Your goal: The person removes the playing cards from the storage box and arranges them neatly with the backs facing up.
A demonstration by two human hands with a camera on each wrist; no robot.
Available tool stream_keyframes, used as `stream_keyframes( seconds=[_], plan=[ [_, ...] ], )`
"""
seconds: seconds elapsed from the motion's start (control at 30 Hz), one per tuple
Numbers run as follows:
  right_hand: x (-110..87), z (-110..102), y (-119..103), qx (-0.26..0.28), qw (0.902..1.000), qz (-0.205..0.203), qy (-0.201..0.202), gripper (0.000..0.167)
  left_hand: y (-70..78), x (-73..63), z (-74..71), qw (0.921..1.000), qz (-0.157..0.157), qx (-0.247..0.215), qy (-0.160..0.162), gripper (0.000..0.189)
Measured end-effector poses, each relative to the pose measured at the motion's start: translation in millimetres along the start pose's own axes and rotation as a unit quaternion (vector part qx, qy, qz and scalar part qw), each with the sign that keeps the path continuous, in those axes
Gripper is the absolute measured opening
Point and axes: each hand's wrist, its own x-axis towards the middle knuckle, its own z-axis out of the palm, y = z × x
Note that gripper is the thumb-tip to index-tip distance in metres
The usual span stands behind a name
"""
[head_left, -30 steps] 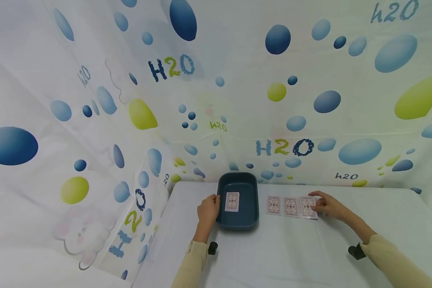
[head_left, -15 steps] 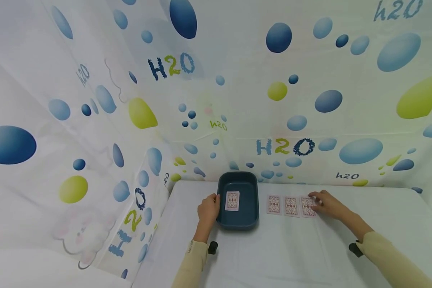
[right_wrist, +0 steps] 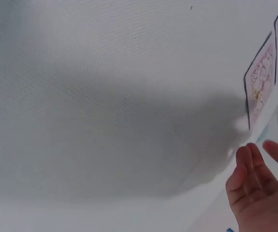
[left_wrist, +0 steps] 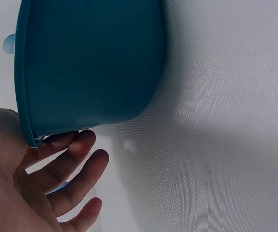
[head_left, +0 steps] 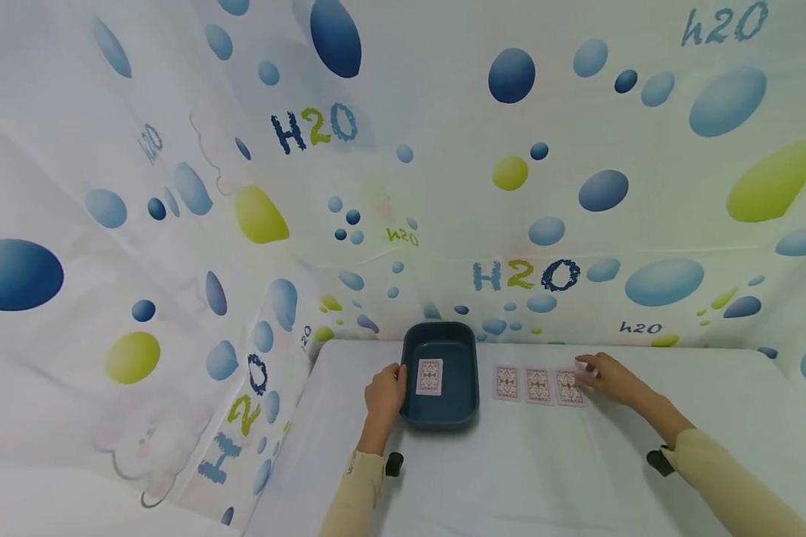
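A dark teal plastic tray (head_left: 439,425) stands on the table, one playing card (head_left: 430,377) lying face down in its left part. My left hand (head_left: 384,391) grips the tray's left rim; in the left wrist view its fingers (left_wrist: 71,193) are bent below the rim and the thumb is hidden. Right of the tray, three playing cards lie in a row with red patterned backs: a left card (head_left: 507,382), a middle card (head_left: 539,386) and a right card (head_left: 568,389). Over the right card's edge is my right hand (head_left: 611,379), loosely bent with nothing between its fingers.
A white cloth covers the table (head_left: 530,477). Behind it hangs a white curtain (head_left: 436,224) printed with blue and green drops and lettering. Dark wrist devices show at both sleeves, such as the right wrist camera (head_left: 660,461).
My right fingers have let go of the right card, which now lies flat in line with the other two. The left hand keeps its place on the tray. The head view has shifted slightly.
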Motion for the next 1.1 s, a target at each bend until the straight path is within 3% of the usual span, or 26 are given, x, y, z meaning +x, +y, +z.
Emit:
stream_keyframes(
  seconds=[0.13,0.27,0.57,0.87,1.1],
  plan=[
    [4.3,-1.3,-21.0,-0.05,0.9978,-0.005,0.042,0.064,-1.9,0.7,-3.6,1.0,0.002,0.0,0.006,0.035],
    [11.5,2.2,-50.9,-0.101,0.9939,-0.018,0.042,0.078,-4.7,2.1,-5.1,1.0,-0.004,0.001,0.007,0.035],
    [36.7,20.0,-115.4,-0.117,0.9893,-0.069,0.054,0.088,-8.2,5.1,-2.7,1.0,0.0,-0.001,0.008,0.036],
    [69.3,48.7,-161.7,-0.122,0.9841,-0.117,0.054,0.093,-5.2,2.9,-0.3,0.9997,0.007,-0.003,0.022,0.034],
    [88.5,64.6,-206.2,-0.151,0.9791,-0.135,0.024,0.093,-2.5,0.7,0.8,0.9998,0.007,-0.009,0.015,0.036]
  ],
)
